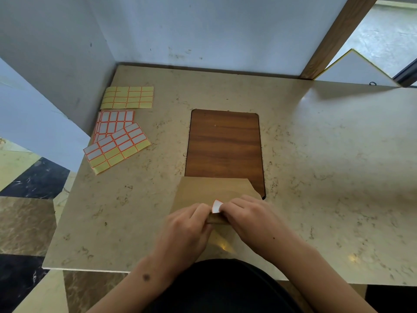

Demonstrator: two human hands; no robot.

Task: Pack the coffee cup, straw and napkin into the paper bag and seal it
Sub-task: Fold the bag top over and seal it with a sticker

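Note:
A brown paper bag [209,190] lies flat on the beige counter [327,168], its near end folded over under my hands. A small white sticker [217,206] with an orange border curls up at the fold. My left hand [189,227] grips the folded edge of the bag from the left. My right hand [246,213] pinches the sticker against the fold from the right. The coffee cup, straw and napkin are out of sight.
Three sheets of orange-bordered stickers [117,145] lie at the counter's left side, one yellow sheet [128,97] furthest back. A wooden inset panel [224,150] sits in the counter's middle, behind the bag. Walls close off the back and left.

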